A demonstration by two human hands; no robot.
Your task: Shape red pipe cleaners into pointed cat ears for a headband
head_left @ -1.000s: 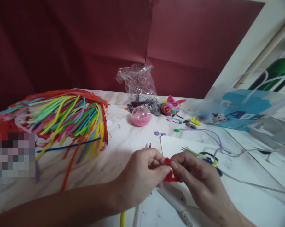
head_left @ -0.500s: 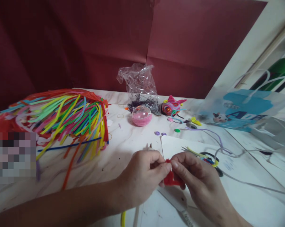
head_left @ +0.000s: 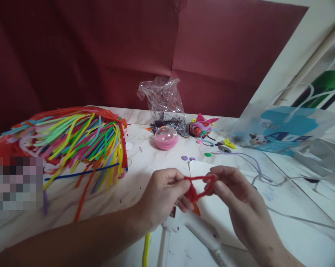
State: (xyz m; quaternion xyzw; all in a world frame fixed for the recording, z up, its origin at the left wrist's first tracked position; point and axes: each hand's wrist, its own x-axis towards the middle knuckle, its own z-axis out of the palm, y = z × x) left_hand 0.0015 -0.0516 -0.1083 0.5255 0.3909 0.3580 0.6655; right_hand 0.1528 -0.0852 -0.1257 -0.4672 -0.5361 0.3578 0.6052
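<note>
A red pipe cleaner (head_left: 192, 193), bent into a loop with a bunched end, is held up between my two hands. My left hand (head_left: 162, 198) pinches its left end between thumb and fingers. At the right, my right hand (head_left: 236, 200) grips the curled end of the loop. Below them lies a white tool (head_left: 205, 231), partly hidden, with an orange piece (head_left: 196, 209) showing above it. White paper (head_left: 225, 222) spreads under my right hand.
Many coloured pipe cleaners (head_left: 81, 141) in a red bag lie left. Behind my hands are a pink-and-clear ball (head_left: 166, 138), a clear plastic bag (head_left: 166, 96) and a pink decorated ball (head_left: 201, 128). A blue-white bag (head_left: 284, 129) and grey cord (head_left: 303, 217) are right.
My hands have moved apart and a little upward, stretching the red pipe cleaner into an open loop. More of the white tool beneath shows.
</note>
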